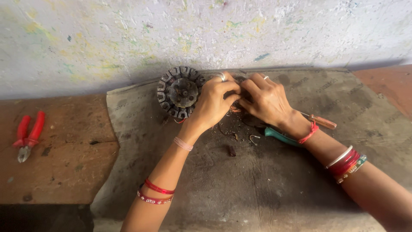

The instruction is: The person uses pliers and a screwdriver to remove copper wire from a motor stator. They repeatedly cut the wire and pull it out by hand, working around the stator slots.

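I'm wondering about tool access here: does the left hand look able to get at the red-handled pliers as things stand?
Probably yes. The red-handled pliers lie alone on the brown floor, left of the mat, with nothing between. But the left hand is busy pinching copper wire together with the right hand.

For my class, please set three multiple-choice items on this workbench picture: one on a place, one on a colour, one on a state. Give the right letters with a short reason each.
1. Where do the red-handled pliers lie?
A. on the brown board at far left
B. on the grey mat under the hands
C. against the wall at right

2. What colour is the tool handle under the right wrist?
A. yellow
B. teal
C. black

3. How are the left hand and right hand placed?
A. wide apart, flat on the mat
B. close together, fingers pinching a small part beside the round dark slotted metal core
C. both on the pliers

Answers: A, the pliers rest alone on the board; B, the handle is teal; B, the fingertips meet beside the core.
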